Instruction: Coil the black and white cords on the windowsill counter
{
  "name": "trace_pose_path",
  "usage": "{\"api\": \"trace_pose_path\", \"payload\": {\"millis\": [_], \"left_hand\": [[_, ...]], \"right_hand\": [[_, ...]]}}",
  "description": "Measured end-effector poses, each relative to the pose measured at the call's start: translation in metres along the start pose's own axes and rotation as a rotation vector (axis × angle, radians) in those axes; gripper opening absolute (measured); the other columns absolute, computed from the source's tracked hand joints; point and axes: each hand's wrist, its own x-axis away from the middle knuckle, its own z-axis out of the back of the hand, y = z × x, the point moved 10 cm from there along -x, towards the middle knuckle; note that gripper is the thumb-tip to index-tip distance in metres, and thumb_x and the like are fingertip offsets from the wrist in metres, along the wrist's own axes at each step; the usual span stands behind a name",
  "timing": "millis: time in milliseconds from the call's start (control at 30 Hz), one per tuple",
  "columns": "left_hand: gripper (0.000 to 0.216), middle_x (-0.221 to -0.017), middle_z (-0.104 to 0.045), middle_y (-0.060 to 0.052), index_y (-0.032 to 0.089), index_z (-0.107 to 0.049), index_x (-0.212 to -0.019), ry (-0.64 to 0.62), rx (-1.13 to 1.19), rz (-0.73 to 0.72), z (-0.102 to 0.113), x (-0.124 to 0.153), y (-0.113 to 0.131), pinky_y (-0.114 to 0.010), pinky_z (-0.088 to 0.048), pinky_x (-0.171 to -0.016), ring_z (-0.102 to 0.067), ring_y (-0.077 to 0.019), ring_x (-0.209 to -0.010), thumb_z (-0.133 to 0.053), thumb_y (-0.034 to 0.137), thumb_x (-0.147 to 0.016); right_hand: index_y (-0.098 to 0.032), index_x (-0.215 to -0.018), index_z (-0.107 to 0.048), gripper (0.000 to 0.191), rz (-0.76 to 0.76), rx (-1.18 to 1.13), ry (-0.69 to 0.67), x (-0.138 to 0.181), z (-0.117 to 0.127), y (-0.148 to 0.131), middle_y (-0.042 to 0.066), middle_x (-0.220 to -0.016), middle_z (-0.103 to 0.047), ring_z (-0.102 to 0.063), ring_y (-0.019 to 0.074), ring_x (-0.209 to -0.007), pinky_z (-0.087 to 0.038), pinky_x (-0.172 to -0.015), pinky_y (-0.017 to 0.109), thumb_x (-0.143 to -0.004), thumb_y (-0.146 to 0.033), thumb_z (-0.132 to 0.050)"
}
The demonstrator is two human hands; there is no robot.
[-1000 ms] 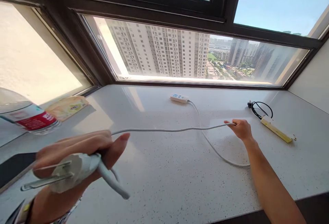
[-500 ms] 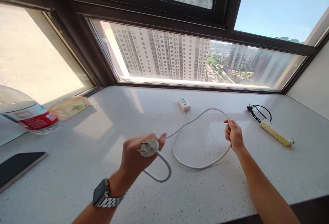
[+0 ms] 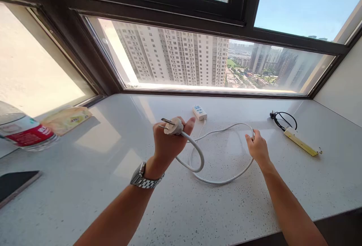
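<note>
In my left hand (image 3: 169, 140) is the white power plug (image 3: 173, 126), its metal prongs pointing left. A short bend of the thick white cord (image 3: 223, 182) hangs from the plug, and more cord passes under the closed fingers. My right hand (image 3: 257, 146) grips the far side of the cord's wide loop, close to the countertop. At the back, a small white power strip (image 3: 200, 112) with blue-marked sockets lies at the cord's other end. A watch (image 3: 145, 176) is on my left wrist.
A yellow-and-white bar (image 3: 301, 142) with a coiled black cable (image 3: 285, 119) lies at the right. To the left are a large bottle (image 3: 25, 133), a soft yellow packet (image 3: 68, 119) and a dark phone (image 3: 17, 185). Windows (image 3: 181, 57) bound the back of the speckled white countertop (image 3: 181, 216).
My left hand has moved right and away from me with the plug, nearer the power strip. The right hand stays on the loop, whose far side has dropped slightly. The view has shifted a little.
</note>
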Motion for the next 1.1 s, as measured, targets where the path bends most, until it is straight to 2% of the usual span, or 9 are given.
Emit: {"api": "trace_pose_path", "payload": {"millis": [67, 133, 233, 367, 467, 633, 867, 1000, 1100], "left_hand": [[0.047, -0.04, -0.025, 0.007, 0.018, -0.033, -0.046, -0.009, -0.149, -0.029, 0.001, -0.006, 0.001, -0.022, -0.027, -0.045, -0.025, -0.0074, -0.042, -0.056, 0.044, -0.078], [0.047, -0.04, -0.022, 0.006, 0.018, -0.033, -0.046, -0.022, -0.285, -0.052, 0.001, -0.011, 0.002, -0.023, -0.025, -0.045, -0.021, -0.0078, -0.043, -0.054, 0.045, -0.078], [0.046, -0.041, -0.022, 0.005, 0.018, -0.033, -0.046, -0.059, -0.418, -0.075, -0.004, -0.014, 0.002, -0.023, -0.021, -0.046, -0.018, -0.0083, -0.044, -0.052, 0.044, -0.078], [0.041, -0.042, -0.03, 0.003, 0.017, -0.04, -0.049, -0.164, -0.507, -0.155, -0.02, -0.011, 0.004, -0.022, -0.016, -0.046, -0.017, -0.0085, -0.045, -0.05, 0.04, -0.081], [0.036, -0.043, -0.035, 0.002, 0.016, -0.044, -0.05, -0.296, -0.511, -0.281, -0.038, -0.005, 0.01, -0.022, -0.015, -0.044, -0.019, -0.0085, -0.044, -0.048, 0.034, -0.082], [0.033, -0.042, -0.038, 0.002, 0.016, -0.048, -0.05, -0.444, -0.416, -0.545, -0.058, 0.003, 0.034, -0.021, -0.016, -0.043, -0.021, -0.008, -0.042, -0.046, 0.027, -0.082], [0.035, -0.043, -0.041, 0.004, 0.015, -0.045, -0.051, -0.684, -0.104, -0.784, -0.084, 0.024, 0.073, -0.021, -0.019, -0.044, -0.027, -0.0066, -0.042, -0.047, 0.024, -0.085], [0.036, -0.045, -0.039, 0.006, 0.017, -0.043, -0.054, -0.768, 0.151, -0.795, -0.096, 0.053, 0.096, -0.022, -0.021, -0.044, -0.026, -0.0067, -0.042, -0.052, 0.03, -0.086], [0.038, -0.046, -0.039, 0.007, 0.017, -0.045, -0.059, -0.761, 0.384, -0.706, -0.099, 0.067, 0.107, -0.021, -0.024, -0.043, -0.028, -0.0066, -0.043, -0.061, 0.044, -0.082]], "right_hand": [[-0.01, -0.12, -0.055, 0.044, -0.043, 0.071, 0.038, -0.007, 0.014, 0.011, 0.003, -0.062, -0.057, -0.053, 0.0193, -0.06, -0.034, -0.055, 0.027, -0.088, -0.036, -0.039], [-0.012, -0.114, -0.061, 0.04, -0.063, 0.13, 0.055, -0.013, 0.024, 0.017, 0.006, -0.068, -0.062, -0.056, 0.0202, -0.065, -0.035, -0.058, 0.028, -0.089, -0.032, -0.037], [-0.015, -0.103, -0.067, 0.036, -0.016, 0.189, 0.027, -0.013, 0.029, 0.012, 0.007, -0.068, -0.064, -0.054, 0.0187, -0.062, -0.034, -0.056, 0.028, -0.088, -0.033, -0.04], [-0.016, -0.085, -0.071, 0.033, 0.173, 0.107, -0.159, -0.001, 0.016, -0.015, 0.001, -0.052, -0.054, -0.041, 0.0131, -0.047, -0.026, -0.047, 0.026, -0.083, -0.041, -0.05], [-0.015, -0.074, -0.07, 0.03, 0.289, -0.108, -0.353, 0.013, 0.005, -0.035, -0.002, -0.047, -0.044, -0.031, 0.0092, -0.044, -0.023, -0.045, 0.024, -0.079, -0.041, -0.056], [-0.013, -0.065, -0.067, 0.027, 0.374, -0.539, -0.626, 0.03, 0.002, -0.057, -0.006, -0.045, -0.035, -0.025, 0.0059, -0.043, -0.019, -0.042, 0.022, -0.075, -0.038, -0.064], [-0.015, -0.063, -0.062, 0.034, 0.279, -1.102, -0.771, 0.04, -0.009, -0.065, -0.01, -0.04, -0.024, -0.017, 0.0041, -0.037, -0.015, -0.04, 0.022, -0.074, -0.046, -0.067], [-0.016, -0.064, -0.059, 0.035, 0.213, -1.26, -0.789, 0.049, -0.03, -0.075, -0.012, -0.042, -0.022, -0.017, 0.003, -0.034, -0.019, -0.04, 0.021, -0.078, -0.047, -0.065], [-0.016, -0.061, -0.054, 0.036, 0.163, -1.355, -0.772, 0.05, -0.041, -0.079, -0.012, -0.043, -0.021, -0.019, 0.0024, -0.033, -0.02, -0.039, 0.02, -0.081, -0.044, -0.064]]}}
